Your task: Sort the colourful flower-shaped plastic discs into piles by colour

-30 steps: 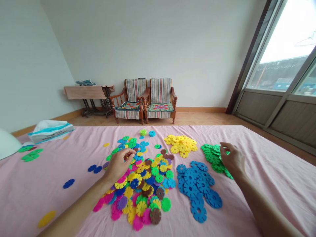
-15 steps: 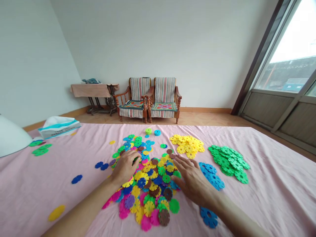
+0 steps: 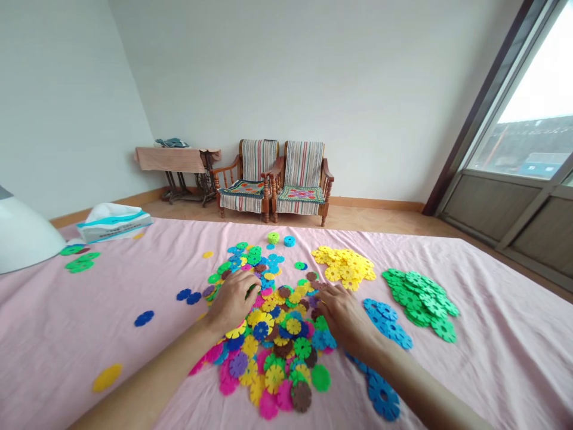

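A mixed heap of notched plastic flower discs (image 3: 273, 358) in many colours lies before me on the pink cloth. My left hand (image 3: 235, 301) rests at the heap's left side with its fingers curled. Something green shows in the gap by its thumb; whether it is held I cannot make out. At the heap's right edge, my right hand (image 3: 347, 313) reaches down with bent fingers, thumb a little apart, the tips among brown and purple discs (image 3: 313, 298). Sorted nearby are yellow discs (image 3: 344, 266), green discs (image 3: 421, 301) and blue discs (image 3: 387, 322), the last beside my right hand.
A tissue box (image 3: 115, 223) and a white rounded object (image 3: 24, 236) stand at the left. Stray dark blue discs (image 3: 144, 318) and a yellow disc (image 3: 107, 377) lie left of my arm. Two small stacks, lime (image 3: 273, 238) and blue (image 3: 289, 241), stand behind the heap.
My right hand has bent its stretched fingers down onto the heap's edge, and some discs there have shifted. My left hand stays curled in place. The view has turned slightly.
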Tool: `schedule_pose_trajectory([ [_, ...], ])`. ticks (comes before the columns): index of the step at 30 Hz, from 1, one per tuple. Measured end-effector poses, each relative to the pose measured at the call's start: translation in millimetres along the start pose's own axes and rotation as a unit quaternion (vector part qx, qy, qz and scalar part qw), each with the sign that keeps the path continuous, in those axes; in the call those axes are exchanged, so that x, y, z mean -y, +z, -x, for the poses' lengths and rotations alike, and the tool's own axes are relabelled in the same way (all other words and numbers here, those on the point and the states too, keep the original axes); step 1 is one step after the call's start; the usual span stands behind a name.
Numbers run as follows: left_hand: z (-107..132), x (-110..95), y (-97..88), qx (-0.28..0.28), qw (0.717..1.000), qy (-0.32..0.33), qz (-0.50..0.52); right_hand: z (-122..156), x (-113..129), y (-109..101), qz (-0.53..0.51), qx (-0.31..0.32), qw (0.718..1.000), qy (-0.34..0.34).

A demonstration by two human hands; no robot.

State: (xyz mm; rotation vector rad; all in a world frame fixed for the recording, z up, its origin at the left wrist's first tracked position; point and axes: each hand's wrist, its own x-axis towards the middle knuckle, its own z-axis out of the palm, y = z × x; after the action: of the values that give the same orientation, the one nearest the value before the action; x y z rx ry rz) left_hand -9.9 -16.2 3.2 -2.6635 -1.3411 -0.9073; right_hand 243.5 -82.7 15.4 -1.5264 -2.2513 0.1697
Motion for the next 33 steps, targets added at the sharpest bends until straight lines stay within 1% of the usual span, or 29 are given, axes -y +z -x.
schedule_pose_trajectory([
  [2, 0, 0, 0.1, -0.003, 1.000, 0.000, -0.002, -9, -11, 7, 0.006, 0.005, 1.000, -0.021],
  [4, 1, 0, -0.1, -0.006, 1.000, 0.000, -0.004, -16, -20, 13, -0.015, -0.005, 0.999, -0.035],
  [6, 1, -1, -0.4, -0.009, 1.000, 0.000, -0.007, -21, -28, 16, -0.041, -0.030, 0.998, -0.027],
  [9, 1, -2, -0.9, -0.007, 1.000, 0.000, -0.005, -21, -32, 14, -0.067, -0.067, 0.996, 0.006],
  [11, 1, -2, -1.1, -0.005, 1.000, -0.002, -0.003, -17, -28, 9, -0.073, -0.076, 0.994, 0.016],
  [12, 1, -3, -1.2, -0.004, 1.000, -0.004, -0.002, -13, -25, 7, -0.076, -0.074, 0.994, 0.010],
  [15, 1, -4, -1.4, -0.002, 1.000, -0.008, 0.002, -5, -8, 2, -0.087, -0.046, 0.994, -0.040],
  [17, 1, -4, -1.6, -0.001, 1.000, -0.009, 0.005, -2, 2, 3, -0.077, -0.022, 0.995, -0.057],
  [20, 0, -4, -2.0, -0.005, 1.000, -0.007, 0.006, -4, 10, 8, -0.050, -0.015, 0.997, -0.051],
  [24, 0, -4, -1.9, -0.013, 1.000, -0.003, 0.002, -8, 13, 12, -0.036, -0.002, 0.998, -0.047],
  [28, 0, -3, -1.8, -0.009, 1.000, -0.003, -0.004, -7, 15, 11, -0.060, 0.010, 0.998, -0.035],
  [31, 0, -3, -1.5, -0.008, 1.000, -0.002, -0.003, -6, 11, 13, -0.101, -0.005, 0.994, -0.033],
  [33, 1, -2, -1.0, -0.008, 1.000, -0.003, -0.001, -8, 5, 15, -0.132, -0.024, 0.991, -0.017],
])
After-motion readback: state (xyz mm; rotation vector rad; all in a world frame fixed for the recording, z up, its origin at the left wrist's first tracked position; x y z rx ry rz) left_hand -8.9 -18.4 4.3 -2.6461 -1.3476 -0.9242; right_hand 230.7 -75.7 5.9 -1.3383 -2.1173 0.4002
